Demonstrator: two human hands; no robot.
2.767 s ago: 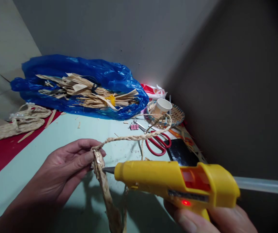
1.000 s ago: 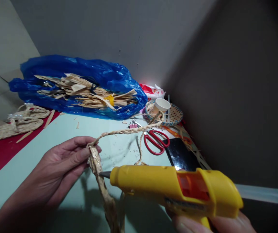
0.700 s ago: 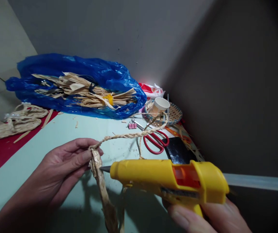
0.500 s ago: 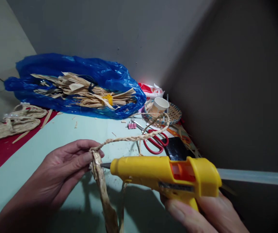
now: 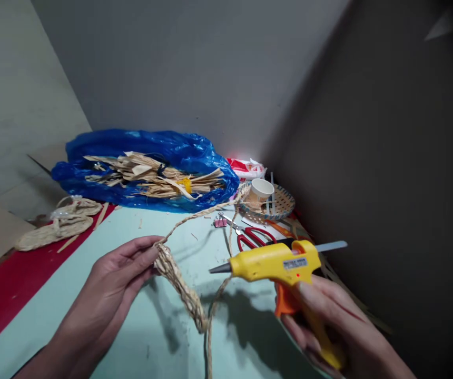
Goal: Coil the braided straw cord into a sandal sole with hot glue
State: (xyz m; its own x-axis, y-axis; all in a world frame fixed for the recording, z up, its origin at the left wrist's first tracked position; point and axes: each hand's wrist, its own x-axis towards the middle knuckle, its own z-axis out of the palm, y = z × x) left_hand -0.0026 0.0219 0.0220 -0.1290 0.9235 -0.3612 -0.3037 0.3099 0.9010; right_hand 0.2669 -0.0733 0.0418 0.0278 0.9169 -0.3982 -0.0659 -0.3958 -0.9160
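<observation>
Between thumb and fingers, my left hand (image 5: 121,281) pinches the upper end of a braided straw piece (image 5: 181,287), whose flat woven body slants down to the right. A thin braided cord (image 5: 198,213) rises from that end, loops towards the back and comes down again on the right side. My right hand (image 5: 329,316) grips a yellow glue gun (image 5: 274,263) by its handle, with a finger near the orange trigger. The dark nozzle points left, apart from the straw. A clear glue stick (image 5: 331,246) sticks out of the gun's rear.
Behind lies a blue plastic bag (image 5: 147,142) holding bundled dry straw (image 5: 143,171). Straw sandals (image 5: 55,234) rest at left on red cloth (image 5: 32,266). Red-handled scissors (image 5: 256,238), a pink binder clip (image 5: 220,222) and a woven basket (image 5: 284,202) with a paper cup (image 5: 260,190) stand at back right.
The glue gun has drawn back to the right, its nozzle away from the straw piece. My left hand has turned the piece so its woven face shows. The camera view has shifted.
</observation>
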